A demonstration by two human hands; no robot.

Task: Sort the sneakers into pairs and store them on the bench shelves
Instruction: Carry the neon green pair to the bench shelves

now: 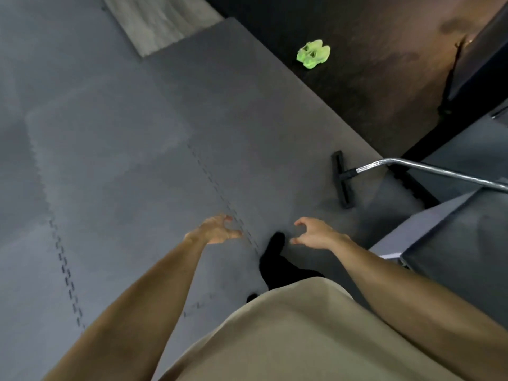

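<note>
Sneakers (313, 54), neon green, sit side by side as a pair on the dark floor (384, 64) beyond the far edge of the mat, well apart from both my hands. Their long axes run together on a slant from upper right to lower left of the view; which end is toe and which is heel I cannot tell, as the pair is small and blurred. The material looks glossy and bright, the outline rounded and bulky.

My left hand (217, 229) is out in front of me over the grey mat (123, 160), empty, fingers (229, 219) loosely curled and apart, thumb spread away from them. My right hand (316, 233) is level with it, also empty, fingers hooked and apart from the thumb in an open C shape. The two hands are near each other without touching.

Mat surface is matte grey foam tiles joined by toothed, interlocking seams. My black foot (275, 257) stands on it between and below my hands, under a beige garment (302, 334). A black vacuum head (341, 180), long and flat, lies on the mat to my right, joined to a shiny bent metal tube (428, 171). Grey, flat-sided furniture (453, 237) fills the right edge.
</note>
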